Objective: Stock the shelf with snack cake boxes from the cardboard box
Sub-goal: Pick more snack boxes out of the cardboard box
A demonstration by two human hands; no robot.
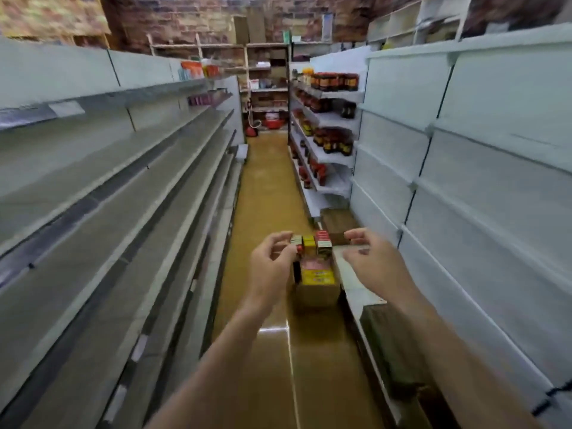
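Both arms reach fwd over the aisle floor (266,187). Left hand (272,264) has fingers curled, pinching the left end of a row of snack cake boxes (311,244) held just above the cardboard box (317,292), w/ more boxes inside. Right hand (368,261) is near the row's right end, fingers loosely curled; contact can't be told, blurred. Low shelf (356,286) sits just right of the carton.

The floor (269,187) is showing glossy brown, the cardboard box (316,295) is looking matt, the snack cake boxes (315,275) are printed card, and the far wall (192,13) is showing rough brick.
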